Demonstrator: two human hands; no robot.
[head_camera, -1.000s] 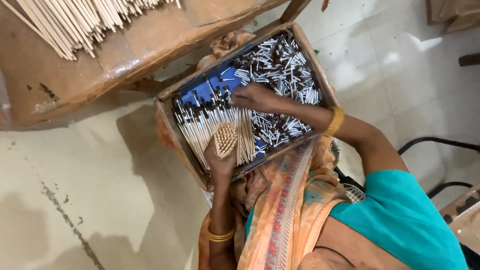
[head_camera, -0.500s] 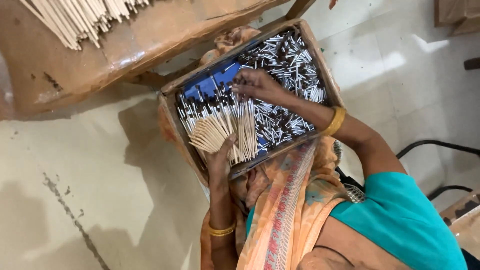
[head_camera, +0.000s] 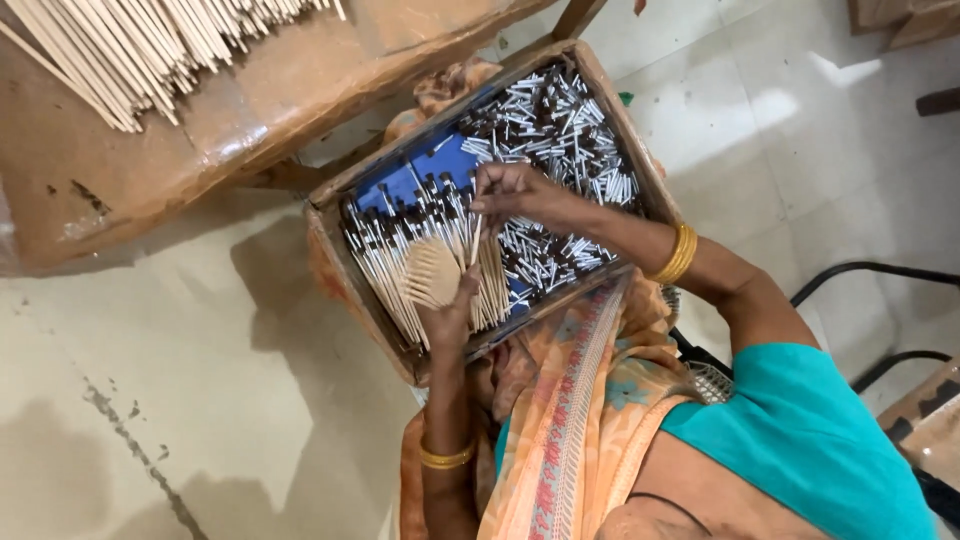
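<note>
So I've got the wooden tray (head_camera: 610, 90) on my lap, and I'll place everything off that. My left hand (head_camera: 447, 318) is at the near edge of the tray, curled round a bundle of thin sticks (head_camera: 432, 272). I'm looking at the pale cut ends of the bundle, fanned into a round face, so that grip is clamped on the bundle. My right hand (head_camera: 508, 190) is over the middle of the tray, and the thumb and fingers are pinched together on a single stick (head_camera: 476, 242) that slants down toward the bundle. The lower tip sits right beside the bundle, though I can't tell if it actually touches.

Inside the tray, the left part has a row of loose sticks (head_camera: 385, 265) lying side by side, dark coated ends pointing to the far wall and pale ends toward me. The right part is a jumbled heap of sticks (head_camera: 560, 130), dark and light bits mixed every which way. A patch of blue liner (head_camera: 425, 170) shows through near the far wall.

Past the far left corner of the tray there's a brown surface (head_camera: 250, 110) with a pile of bare sticks (head_camera: 130, 40) on it. Under the tray's near edge is my orange patterned cloth (head_camera: 580, 400). Gold bangles (head_camera: 678, 255) are on my right wrist, to the tray's right.
</note>
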